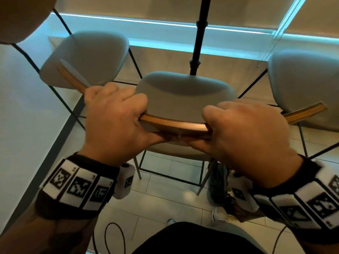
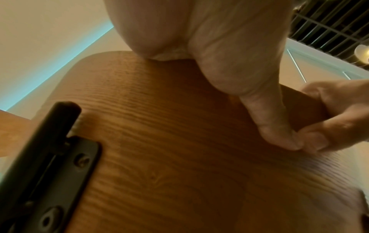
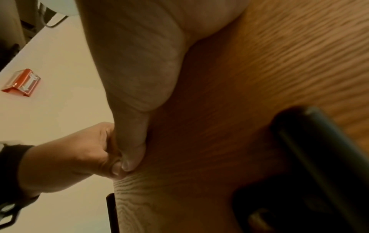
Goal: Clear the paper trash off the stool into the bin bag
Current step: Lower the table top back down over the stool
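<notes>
The middle stool [image 1: 185, 92] has a grey padded seat and a curved wooden backrest [image 1: 174, 123]. My left hand [image 1: 117, 121] grips the backrest's left part and my right hand [image 1: 244, 132] grips its right part, fingers curled over the top edge and thumbs pressed on the wood behind. Both wrist views show the wooden back [image 2: 179, 157] [image 3: 229, 110] with the thumbs meeting on it. No paper lies on the seat. A dark bin bag [image 1: 222, 187] with a crumpled white paper [image 1: 219, 214] beside it sits on the floor under my right wrist.
Matching grey stools stand to the left [image 1: 86, 57] and right [image 1: 304, 85]. A black pole [image 1: 200, 37] rises behind the middle stool. The wall is on the left, the floor is pale tile [image 1: 165, 204], and a black cable [image 1: 113, 235] loops near my legs.
</notes>
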